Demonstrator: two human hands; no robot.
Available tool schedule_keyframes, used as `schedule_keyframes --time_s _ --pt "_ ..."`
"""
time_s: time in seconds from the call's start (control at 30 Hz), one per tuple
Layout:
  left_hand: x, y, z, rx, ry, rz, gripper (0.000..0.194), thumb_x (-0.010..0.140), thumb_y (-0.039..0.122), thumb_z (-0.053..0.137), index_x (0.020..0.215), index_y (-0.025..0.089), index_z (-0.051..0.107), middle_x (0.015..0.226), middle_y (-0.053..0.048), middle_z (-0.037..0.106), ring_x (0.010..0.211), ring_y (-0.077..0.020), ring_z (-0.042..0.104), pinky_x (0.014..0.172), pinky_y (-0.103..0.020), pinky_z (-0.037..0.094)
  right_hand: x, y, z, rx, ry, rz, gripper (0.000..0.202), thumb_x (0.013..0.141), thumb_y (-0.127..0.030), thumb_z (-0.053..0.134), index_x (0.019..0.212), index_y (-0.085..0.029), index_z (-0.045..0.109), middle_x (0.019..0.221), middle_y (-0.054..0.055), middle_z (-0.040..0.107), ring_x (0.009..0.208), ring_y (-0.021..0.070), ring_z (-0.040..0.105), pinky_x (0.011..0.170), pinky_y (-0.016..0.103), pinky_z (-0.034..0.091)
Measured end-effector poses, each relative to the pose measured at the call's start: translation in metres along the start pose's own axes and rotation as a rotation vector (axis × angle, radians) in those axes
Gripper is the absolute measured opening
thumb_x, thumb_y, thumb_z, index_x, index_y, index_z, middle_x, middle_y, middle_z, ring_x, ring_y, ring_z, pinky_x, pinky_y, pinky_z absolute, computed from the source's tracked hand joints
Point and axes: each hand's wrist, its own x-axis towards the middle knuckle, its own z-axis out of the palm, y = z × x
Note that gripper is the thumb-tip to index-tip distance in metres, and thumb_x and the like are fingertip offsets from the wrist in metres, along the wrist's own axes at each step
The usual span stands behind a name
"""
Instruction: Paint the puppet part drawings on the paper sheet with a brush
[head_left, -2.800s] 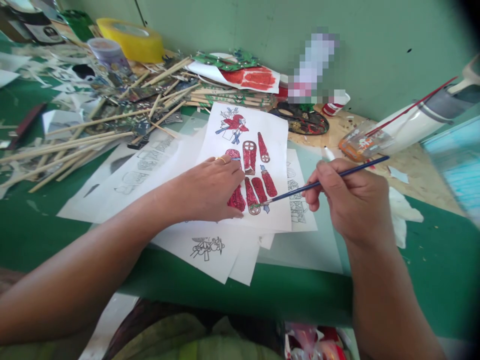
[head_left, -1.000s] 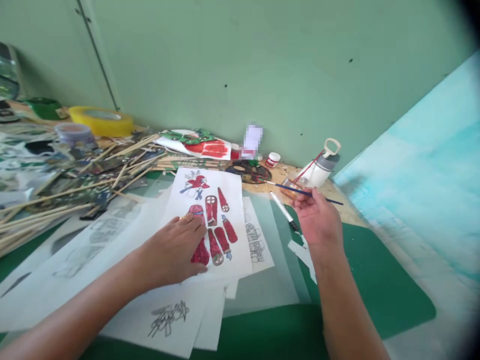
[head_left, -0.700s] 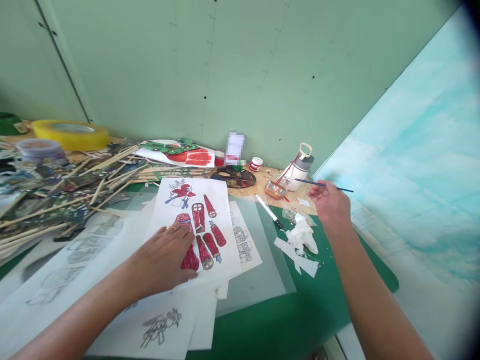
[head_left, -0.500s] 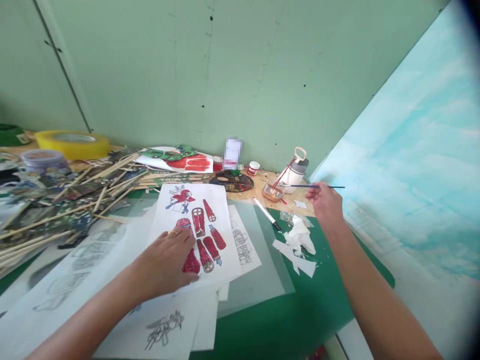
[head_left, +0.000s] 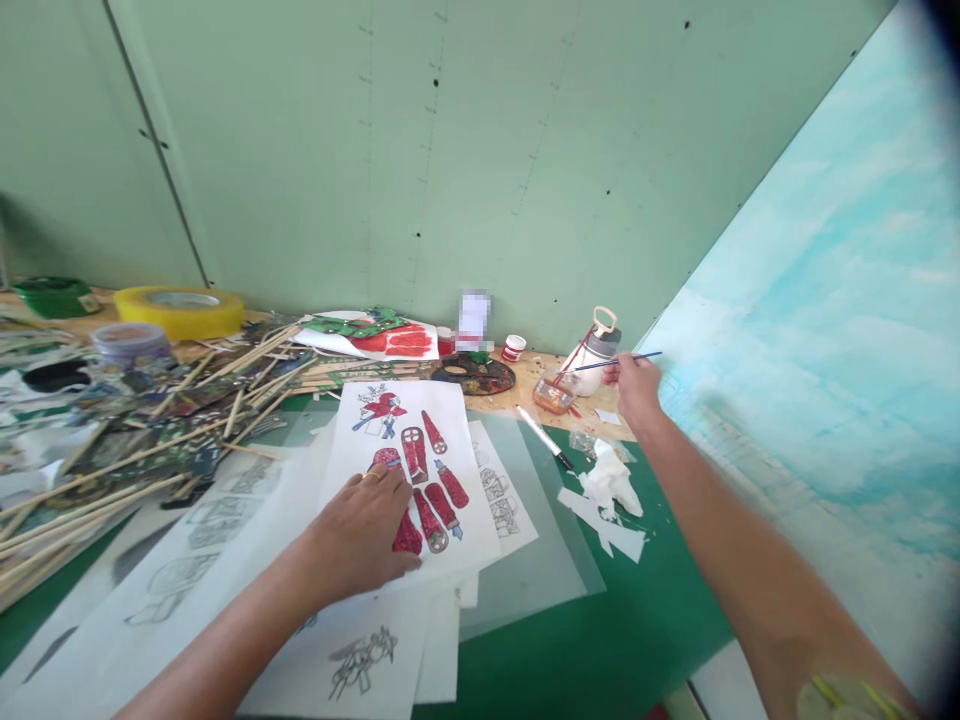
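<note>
My left hand (head_left: 364,525) lies flat on a white sheet (head_left: 442,400) with painted red figures, covering part of them. A ring shows on one finger. At the right, my right hand (head_left: 634,385) pinches a thin blue paintbrush (head_left: 619,361), held nearly level with its tip pointing left. The tip is just above a small clear container (head_left: 553,394) of orange-brown liquid, in which a red brush (head_left: 576,350) leans. Right behind it stands a white bottle (head_left: 592,368) with a grey top. Left of the container lies a dark paint palette (head_left: 474,374).
Wooden sticks (head_left: 97,445) and painted cut-outs pile up at the left, near yellow tape (head_left: 178,312). A marker (head_left: 545,438), crumpled tissue (head_left: 611,478) and paper scraps (head_left: 604,525) lie on the green mat (head_left: 540,650). A small paint jar (head_left: 513,347) stands by the wall.
The view has shifted, so most things appear a little further right and lower. My right hand has moved left with the brush, now tilted slightly. My left hand stays on the sheet.
</note>
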Motion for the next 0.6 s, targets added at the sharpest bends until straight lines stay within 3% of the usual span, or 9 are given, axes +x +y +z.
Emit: schedule_keyframes --time_s 0.2,0.37,0.5,0.6 --pt "0.0 -0.003 0.006 -0.001 0.048 0.022 0.059 0.076 0.043 0.066 0.125 0.012 0.067 0.144 -0.024 0.06 0.14 -0.0426 0.049 0.116 -0.057 0.039 0.005 -0.003 0.001 -0.119 0.019 -0.074 0.024 0.09 -0.023 0.062 0.066 -0.018 0.06 0.046 -0.004 0.058 0.036 0.0084 0.051 0.04 0.019 0.044" --pt "0.001 -0.004 0.008 0.006 0.045 0.023 0.06 0.078 0.045 0.063 0.127 0.011 0.066 0.146 -0.024 0.058 0.144 -0.0429 0.045 0.117 -0.057 0.038 0.018 0.012 0.004 -0.258 0.0 -0.049 0.028 0.096 -0.026 0.061 0.069 -0.018 0.059 0.051 -0.005 0.057 0.04 0.0091 0.052 0.045 0.021 0.047" --pt "0.001 -0.005 0.01 0.01 0.044 0.011 0.061 0.077 0.045 0.064 0.128 0.012 0.065 0.146 -0.023 0.059 0.143 -0.0419 0.047 0.118 -0.056 0.037 0.029 0.031 0.016 -0.38 -0.093 0.003 0.02 0.099 -0.034 0.064 0.099 -0.014 0.068 0.089 0.002 0.071 0.071 0.0122 0.067 0.067 0.028 0.059" --pt "0.001 -0.005 0.011 0.001 0.041 -0.001 0.061 0.076 0.045 0.065 0.128 0.014 0.065 0.148 -0.022 0.057 0.144 -0.042 0.046 0.118 -0.058 0.037 0.036 0.04 0.025 -0.417 -0.166 -0.001 0.028 0.1 -0.036 0.063 0.121 -0.018 0.066 0.12 0.009 0.068 0.099 0.019 0.069 0.085 0.038 0.061"
